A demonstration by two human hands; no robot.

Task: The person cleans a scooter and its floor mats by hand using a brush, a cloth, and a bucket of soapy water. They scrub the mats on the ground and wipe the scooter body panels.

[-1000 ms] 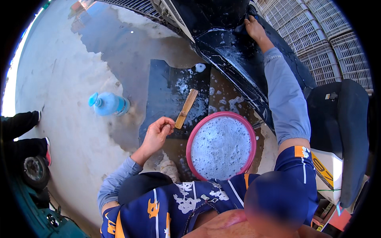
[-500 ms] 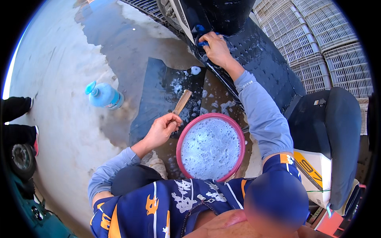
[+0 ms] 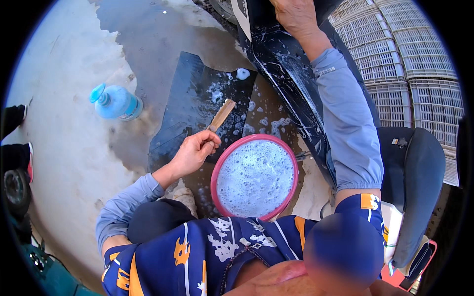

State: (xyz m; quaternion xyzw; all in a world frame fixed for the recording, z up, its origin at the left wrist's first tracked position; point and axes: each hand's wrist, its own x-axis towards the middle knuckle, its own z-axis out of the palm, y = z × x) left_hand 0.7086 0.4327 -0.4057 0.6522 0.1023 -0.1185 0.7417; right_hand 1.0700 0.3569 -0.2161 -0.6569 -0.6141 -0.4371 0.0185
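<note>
My left hand (image 3: 196, 152) is closed, its fingertips at the lower end of a flat wooden piece (image 3: 222, 114) that could be a brush back; its underside is hidden. This piece points away over a dark, foam-spotted mat (image 3: 180, 106) on the wet ground. To the right of that hand stands a pink basin (image 3: 215, 182) filled with suds (image 3: 255, 177). At the top edge, my right hand (image 3: 297, 18) reaches over the black, soapy footboard panel (image 3: 291, 74) of a scooter. Its fingers are cut off or hidden, so whatever they hold does not show.
A blue pump bottle (image 3: 117, 102) stands on the ground at left. Stacked pale plastic crates (image 3: 390, 54) line the right side, beyond the scooter's black seat (image 3: 419, 182). Someone's dark-trousered legs (image 3: 15, 158) and a small wheel (image 3: 17, 190) show at far left.
My right hand has moved up and away along the scooter, and the blue cloth it held is out of sight. The view has shifted slightly; my left hand stays beside the basin.
</note>
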